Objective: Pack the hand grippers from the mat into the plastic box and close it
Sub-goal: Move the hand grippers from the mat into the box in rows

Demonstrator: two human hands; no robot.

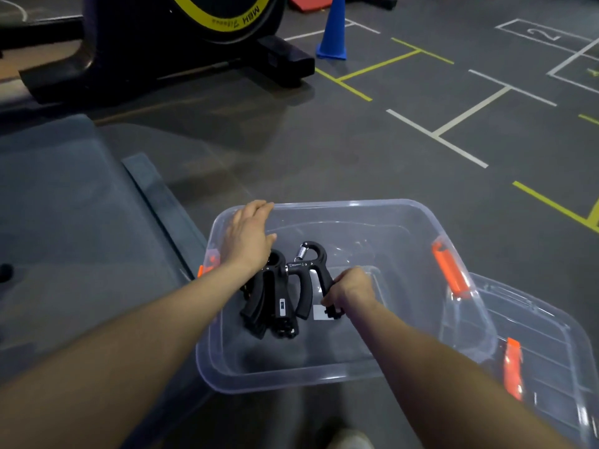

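Note:
A clear plastic box (pixel 356 205) with orange latches stands open on the floor. Inside it, at the left, lie black hand grippers (pixel 272 306) bunched together. My right hand (pixel 351 286) grips the handle of another black hand gripper (pixel 311 270) with a metal spring, held inside the box next to the bunch. My left hand (pixel 248 234) hovers with straight fingers over the box's far left corner, above the bunch. The clear lid (pixel 544 345) with an orange latch lies on the floor, partly under the box's right side.
A dark grey mat (pixel 74 222) lies left of the box. Behind it stands a black exercise machine (pixel 155 43) with a yellow ring. A blue cone (pixel 334 30) stands at the back. White and yellow lines mark the grey floor.

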